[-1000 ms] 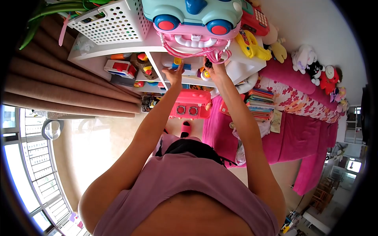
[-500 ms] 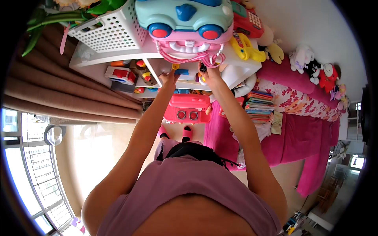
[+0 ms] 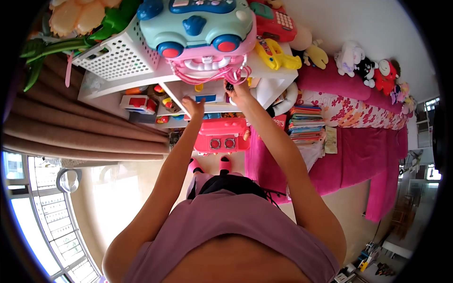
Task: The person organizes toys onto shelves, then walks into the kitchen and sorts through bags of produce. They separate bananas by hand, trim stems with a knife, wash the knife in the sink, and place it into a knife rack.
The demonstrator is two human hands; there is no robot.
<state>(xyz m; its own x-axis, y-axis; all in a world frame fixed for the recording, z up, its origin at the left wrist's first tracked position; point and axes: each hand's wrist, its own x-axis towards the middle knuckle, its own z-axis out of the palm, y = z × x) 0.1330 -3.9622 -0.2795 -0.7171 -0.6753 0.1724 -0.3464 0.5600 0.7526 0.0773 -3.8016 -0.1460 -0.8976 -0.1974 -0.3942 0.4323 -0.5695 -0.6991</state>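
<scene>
Both of my hands reach into the upper compartment of a white shelf unit (image 3: 167, 96). My left hand (image 3: 194, 108) is at the compartment's left side, fingers apart, holding nothing visible. Its thumb is beside a white box with a blue patch (image 3: 212, 98), and a small yellow thing (image 3: 198, 87) lies just beyond. On the right, my right hand (image 3: 241, 94) has its fingers closed around a small black object (image 3: 229, 86) whose kind I cannot make out. Pink cords (image 3: 222, 74) from above hang over the compartment and partly hide its inside.
On the shelf top stand a toy car (image 3: 196, 28), a white perforated basket (image 3: 118, 56) and a yellow toy (image 3: 276, 55). A pink toy stove (image 3: 222, 137) is below. Stacked books (image 3: 306, 125) lie on a magenta-covered bed (image 3: 349, 155) at right; brown curtains (image 3: 85, 127) hang left.
The view has shifted, so the shelf and toys sit further left. My left hand has drawn back from the small yellow thing. My right hand still has the black object.
</scene>
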